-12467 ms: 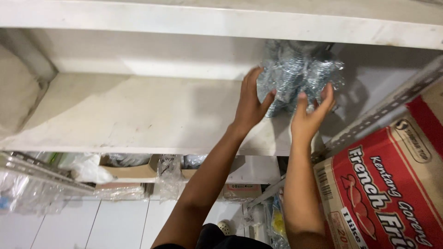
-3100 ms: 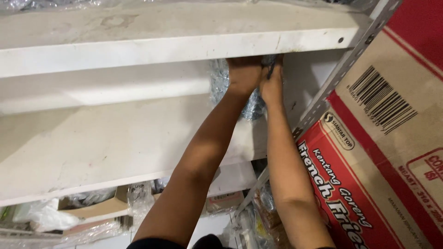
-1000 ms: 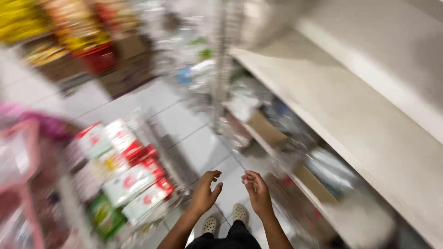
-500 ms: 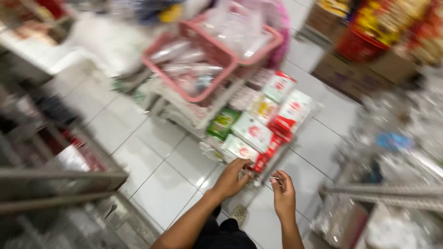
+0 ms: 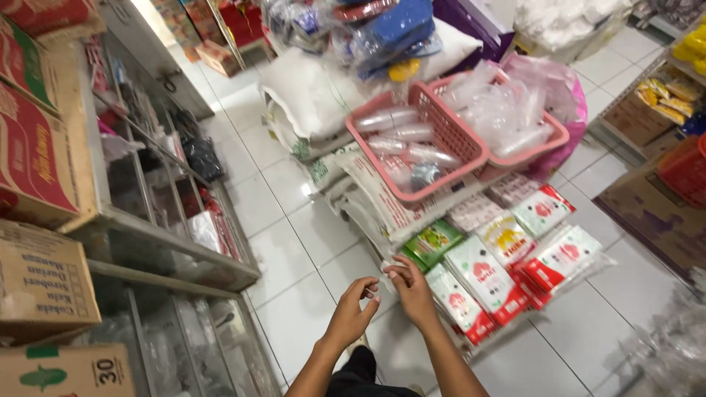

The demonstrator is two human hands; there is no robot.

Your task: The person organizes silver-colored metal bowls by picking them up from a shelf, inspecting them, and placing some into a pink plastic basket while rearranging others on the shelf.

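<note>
Moved since earlier: both hands are down off the high white shelf and the foil-wrapped bundle they pressed there; view now looks at the tiled floor [image 5: 294,242] and goods stacked along the aisle
Risk, pink baskets: two pink baskets [image 5: 441,147] of clear plastic rolls sit on piled sacks [image 5: 368,198]; I judge a knock from a forearm could tip them, since the sacks look soft and uneven
Risk, floor packets: white and red packets [image 5: 507,257] lie fanned out at floor level just beyond the hands; a careless step could crush or scatter them, and the smooth plastic on glossy tile could slide underfoot
Risk, cardboard boxes: cardboard boxes [image 5: 40,287] sit stacked on the glass-fronted rack at the left edge; a bump from a shoulder in this narrow aisle might shift them
Risk, grip: neither hand closes on anything, so any packet picked by the fingertips alone could slip
Nearest thing: white packet [image 5: 462,303] with a red mark, flat, glossy, lying on the stack just right of the hands, beside a green packet [image 5: 434,241]
Look of it: thin sealed bag, slightly creased, red band along its lower edge; contents cannot be told
Left hand [image 5: 351,315]: palm down, fingers curled loosely, holds nothing, fingertips near those of the other hand
Right hand [image 5: 413,290]: fingers bent and parted, empty, hovering just beside the white packet without clearly touching it
</note>
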